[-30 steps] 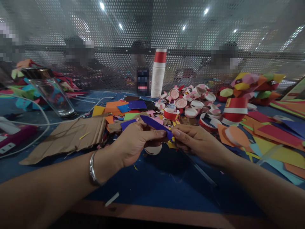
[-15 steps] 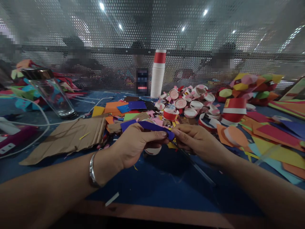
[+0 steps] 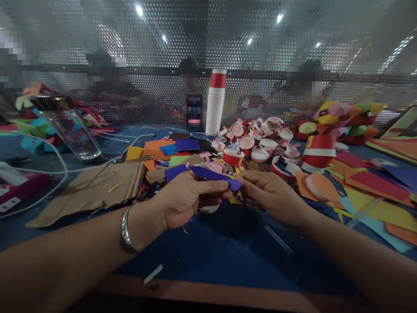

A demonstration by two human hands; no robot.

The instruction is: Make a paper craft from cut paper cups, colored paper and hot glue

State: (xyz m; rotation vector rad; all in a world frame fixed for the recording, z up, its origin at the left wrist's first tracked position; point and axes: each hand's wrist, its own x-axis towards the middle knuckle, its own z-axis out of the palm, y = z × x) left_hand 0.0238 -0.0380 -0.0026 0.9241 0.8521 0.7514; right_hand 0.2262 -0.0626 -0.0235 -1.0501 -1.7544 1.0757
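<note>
A strip of blue-purple paper [image 3: 213,174] is stretched between my two hands above the table. My left hand [image 3: 182,195], with a silver bangle at the wrist, is closed on it, thumb on top. My right hand [image 3: 270,191] has thumb and fingers pinched together at the strip's right end; the fingertips are partly hidden. Below the right hand a thin clear stick [image 3: 276,239] slants down; I cannot tell whether the hand touches it. Under the left fingers shows part of a white cup piece [image 3: 209,208].
Behind my hands lie paper scraps [image 3: 156,147] and cut cup bottoms [image 3: 246,142]. A tall cup stack [image 3: 215,104] stands at the back. Flat cardboard [image 3: 94,187], a glass bottle [image 3: 73,130] and white cables are left. Right are a red cup [image 3: 318,152] and coloured sheets [image 3: 384,208].
The right end of the blue paper strip, between my fingertips, has turned slightly and shows more of its face. Both hands stay in nearly the same place.
</note>
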